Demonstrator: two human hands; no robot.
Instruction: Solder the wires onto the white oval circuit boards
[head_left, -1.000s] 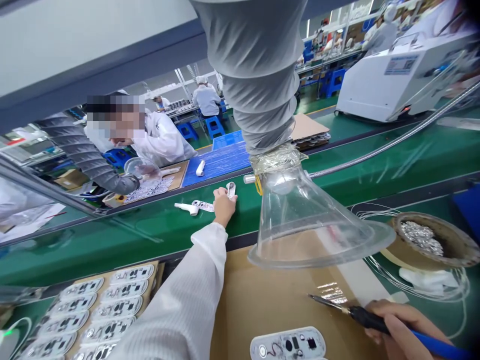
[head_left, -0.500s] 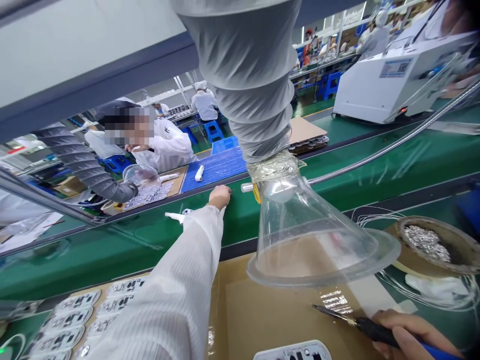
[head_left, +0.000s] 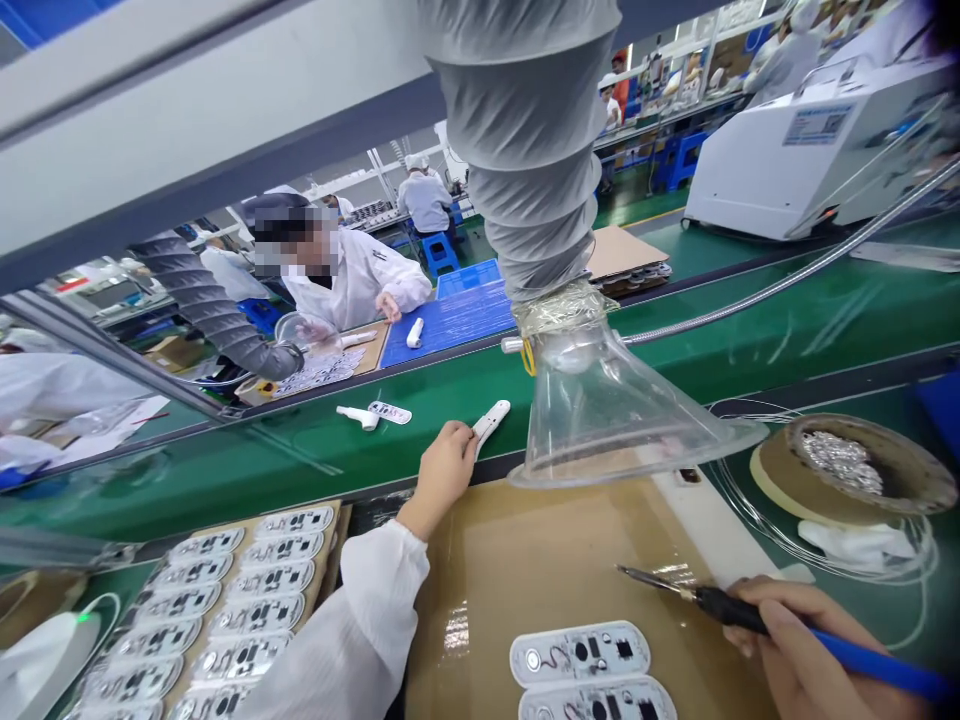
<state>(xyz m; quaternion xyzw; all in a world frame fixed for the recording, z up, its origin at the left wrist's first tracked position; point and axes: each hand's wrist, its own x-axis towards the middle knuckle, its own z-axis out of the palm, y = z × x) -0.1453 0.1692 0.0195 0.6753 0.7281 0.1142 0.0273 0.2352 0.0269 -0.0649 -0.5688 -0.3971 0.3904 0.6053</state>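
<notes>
My left hand [head_left: 444, 468] is closed on the near end of a slim white plastic part [head_left: 493, 424], over the front edge of the green conveyor belt [head_left: 315, 445]. My right hand [head_left: 799, 635] grips a soldering iron [head_left: 731, 606] by its black and blue handle, its tip pointing left above the brown work mat [head_left: 547, 545]. Two oval white circuit boards [head_left: 581, 654] lie side by side at the bottom of the mat, the lower one cut off by the frame. Farther along the belt lie a white plastic handle-shaped piece [head_left: 360, 416] and a small oval board [head_left: 391, 412].
A clear fume hood [head_left: 600, 410] on a grey hose hangs over the mat. Rows of boards [head_left: 247, 610] fill a cardboard sheet at left. A round pot [head_left: 780, 470] of silvery bits and loose white wire are at right. A co-worker [head_left: 352, 270] sits across the belt.
My left hand has come back toward me from the belt, now with the white plastic part in its fingers. The view has shifted, showing more of the mat and boards. The co-worker's arm has lowered.
</notes>
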